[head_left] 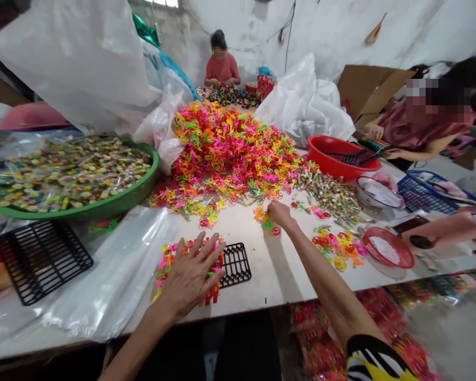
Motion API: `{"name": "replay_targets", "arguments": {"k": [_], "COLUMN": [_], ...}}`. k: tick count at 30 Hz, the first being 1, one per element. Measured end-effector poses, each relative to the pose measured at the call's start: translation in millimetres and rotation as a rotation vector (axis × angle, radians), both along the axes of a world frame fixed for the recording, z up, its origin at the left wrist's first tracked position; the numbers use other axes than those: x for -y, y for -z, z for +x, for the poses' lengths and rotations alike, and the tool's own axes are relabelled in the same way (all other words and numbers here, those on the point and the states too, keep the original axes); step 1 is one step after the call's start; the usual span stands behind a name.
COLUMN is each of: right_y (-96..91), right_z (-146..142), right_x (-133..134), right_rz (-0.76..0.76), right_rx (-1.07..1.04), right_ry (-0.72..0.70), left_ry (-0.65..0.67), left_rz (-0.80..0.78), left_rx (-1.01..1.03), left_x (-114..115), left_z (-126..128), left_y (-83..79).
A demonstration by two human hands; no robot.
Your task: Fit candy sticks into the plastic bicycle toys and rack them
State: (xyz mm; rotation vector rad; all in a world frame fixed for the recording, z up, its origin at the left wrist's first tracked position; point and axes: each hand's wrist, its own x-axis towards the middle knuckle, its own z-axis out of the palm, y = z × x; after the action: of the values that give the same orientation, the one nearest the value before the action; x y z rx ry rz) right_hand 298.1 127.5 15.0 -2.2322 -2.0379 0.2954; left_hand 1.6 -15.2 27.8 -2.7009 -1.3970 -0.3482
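My left hand [194, 275] lies with fingers spread on a block of small bright plastic pieces [170, 255], in pink, yellow, green and orange. These pieces cover the left part of a black plastic grid rack [238, 264]; its bare right end shows beside my fingers. Out in front, my right hand [280, 214] is closed at the near edge of a big heap of similar pieces [238, 153]. Orange, green and red pieces [267, 225] show right by its fingers. What lies inside those fingers is hidden.
On the left are a green basin [115, 209] of small wrapped items, another black rack [43, 259] and plastic sheeting [115, 280]. To the right stand a red basin [321, 153], a red basket [404, 259] and a loose pile of pieces [337, 246]. Two people [222, 66] work beyond.
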Motion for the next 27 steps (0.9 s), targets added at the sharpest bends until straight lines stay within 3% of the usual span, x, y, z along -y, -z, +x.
{"name": "replay_targets", "arguments": {"k": [4,6,9,13,19,27], "right_y": [4.4,10.0,22.9,38.9,44.2,55.9], "right_z": [-5.0,-15.2,-40.0,-77.3,-94.5,-109.2], "right_x": [25.8,51.0,95.3,140.5,155.3,164.5], "right_rz": [0.079,0.114,0.043,-0.077,-0.095,-0.01], "right_rx": [-0.061,-0.323,-0.913,-1.247,-1.231,-1.076], "right_ry": [0.04,0.07,0.1,0.1,0.049,-0.009], "left_ry": [-0.195,-0.287,-0.179,0.012,-0.007,-0.021], "left_rz": [0.029,0.034,-0.012,-0.061,-0.039,-0.065], "left_rx": [0.148,0.211,0.131,-0.01,-0.066,-0.067], "left_x": [-2.0,-3.1,-2.4,3.8,6.2,6.4], "left_z": [-10.2,-11.3,-1.5,17.9,21.8,22.1], "left_y": [-14.2,-20.6,-21.4,-11.3,-6.0,-7.7]}}
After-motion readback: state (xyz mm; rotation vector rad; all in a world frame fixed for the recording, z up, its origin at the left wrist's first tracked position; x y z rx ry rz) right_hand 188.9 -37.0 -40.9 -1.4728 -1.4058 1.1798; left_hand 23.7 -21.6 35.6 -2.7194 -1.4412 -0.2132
